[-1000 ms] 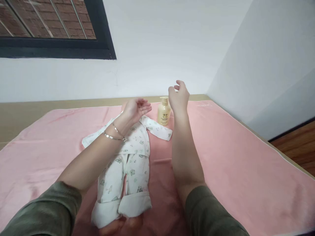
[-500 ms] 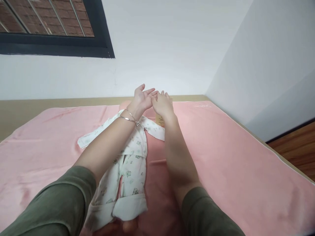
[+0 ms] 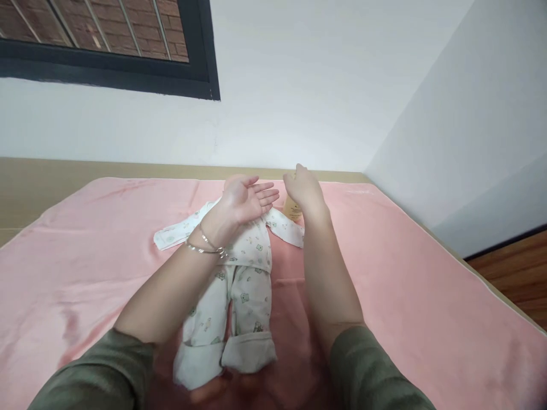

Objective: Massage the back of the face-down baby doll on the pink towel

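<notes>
My left hand point(image 3: 250, 200) is open, palm up, with its fingers stretched to the right. It hovers over the chest of what looks like a baby doll, dressed in a white printed top point(image 3: 250, 247) and matching trousers point(image 3: 245, 302) with rolled cuffs. Most of the doll's head is hidden behind that hand. To the right, my right hand point(image 3: 305, 189) is at the upper part of a yellowish bottle point(image 3: 293, 210) with dark print. Its back faces me, so most fingers are hidden and I cannot tell whether they grip the bottle.
A pink sheet point(image 3: 384, 273) with creases covers the surface under the doll. Behind its far edge runs a tan strip point(image 3: 106, 169) against the white wall point(image 3: 290, 102). A dark-framed window point(image 3: 200, 51) is at upper left, and brown wood point(image 3: 517, 267) shows at the right edge.
My hands, which were touching each other, have come apart. The right has gone to the bottle, while the left has dropped lower over the doll. The view has shifted slightly.
</notes>
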`<control>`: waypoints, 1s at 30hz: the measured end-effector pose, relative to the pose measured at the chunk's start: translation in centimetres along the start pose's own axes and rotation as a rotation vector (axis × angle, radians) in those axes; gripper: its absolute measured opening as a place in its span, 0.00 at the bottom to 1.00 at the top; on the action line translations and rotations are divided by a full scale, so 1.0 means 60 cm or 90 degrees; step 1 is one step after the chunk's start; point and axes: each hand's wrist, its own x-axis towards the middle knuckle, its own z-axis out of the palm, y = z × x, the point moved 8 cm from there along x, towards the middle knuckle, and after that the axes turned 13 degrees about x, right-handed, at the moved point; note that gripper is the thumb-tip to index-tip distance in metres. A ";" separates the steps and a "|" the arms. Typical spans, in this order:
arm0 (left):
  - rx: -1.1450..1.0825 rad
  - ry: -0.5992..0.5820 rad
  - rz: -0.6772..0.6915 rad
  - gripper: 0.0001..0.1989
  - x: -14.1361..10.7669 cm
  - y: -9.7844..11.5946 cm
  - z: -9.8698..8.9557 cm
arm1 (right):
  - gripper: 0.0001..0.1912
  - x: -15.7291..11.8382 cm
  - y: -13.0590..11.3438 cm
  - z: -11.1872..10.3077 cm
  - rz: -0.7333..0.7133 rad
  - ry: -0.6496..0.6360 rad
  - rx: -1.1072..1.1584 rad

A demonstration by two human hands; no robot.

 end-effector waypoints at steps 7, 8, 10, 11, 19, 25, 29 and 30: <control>-0.103 0.016 0.071 0.30 -0.133 0.046 -0.053 | 0.24 -0.070 -0.120 -0.004 -0.128 0.021 0.220; -0.119 0.008 0.079 0.30 -0.149 0.052 -0.052 | 0.25 -0.078 -0.129 0.004 -0.137 0.007 0.244; -0.146 -0.006 0.091 0.30 -0.177 0.060 -0.049 | 0.29 -0.091 -0.143 0.017 -0.161 -0.018 0.283; -0.156 -0.008 0.096 0.30 -0.188 0.063 -0.049 | 0.31 -0.097 -0.150 0.024 -0.175 -0.032 0.295; -0.162 -0.005 0.148 0.31 -0.213 0.089 -0.074 | 0.35 -0.133 -0.192 0.043 -0.212 -0.107 0.202; -0.138 0.026 0.182 0.28 -0.215 0.098 -0.082 | 0.33 -0.139 -0.200 0.049 -0.200 -0.112 0.153; -0.150 0.039 0.171 0.26 -0.211 0.093 -0.077 | 0.33 -0.145 -0.205 0.054 -0.219 -0.129 0.179; -0.156 0.036 0.170 0.25 -0.210 0.093 -0.075 | 0.33 -0.148 -0.208 0.054 -0.228 -0.134 0.185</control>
